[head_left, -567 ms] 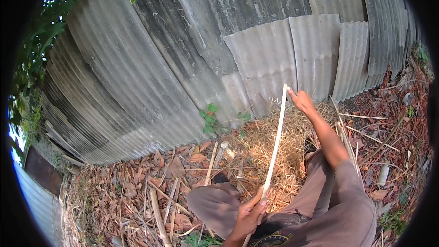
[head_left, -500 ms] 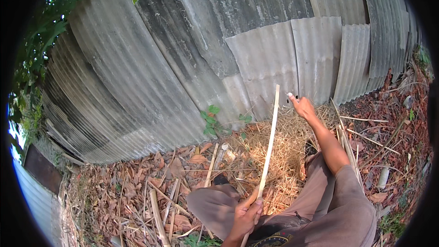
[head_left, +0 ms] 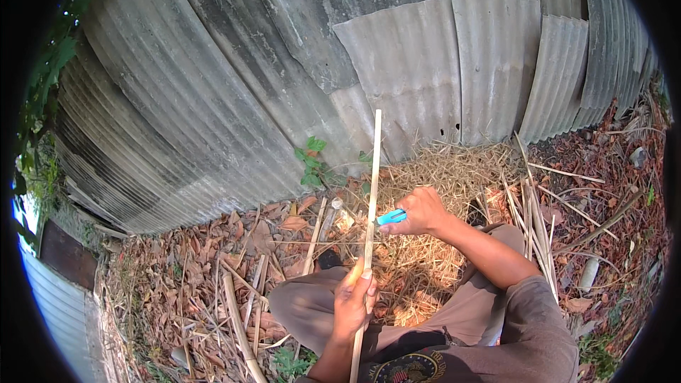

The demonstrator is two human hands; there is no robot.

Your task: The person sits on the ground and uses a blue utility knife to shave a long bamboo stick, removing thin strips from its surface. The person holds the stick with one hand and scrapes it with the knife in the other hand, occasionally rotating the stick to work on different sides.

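Note:
A long, pale bamboo strip [head_left: 374, 170] stands slanted in front of me, its upper end reaching before the metal wall. My left hand [head_left: 352, 303] is closed round its lower part, and the strip's bottom end runs down past my lap. In my closed right hand [head_left: 424, 211] sits a bright blue utility knife [head_left: 391, 218], its handle partly hidden by the fingers. The knife's tip is at the strip's right edge, above my left hand. Whether the blade touches the strip is too small to tell.
Corrugated grey sheets [head_left: 404, 64] form a wall ahead. Thin shavings [head_left: 425, 269] lie heaped between my bent legs. Dry leaves [head_left: 184, 298] and cut bamboo pieces [head_left: 240, 323] cover the ground at left. More strips [head_left: 535, 227] lie to the right. A small green plant [head_left: 311, 159] grows by the wall.
My right hand has come back from near the wall to the strip, bringing the blue knife into plain sight. The strip and my left hand have shifted left in the view.

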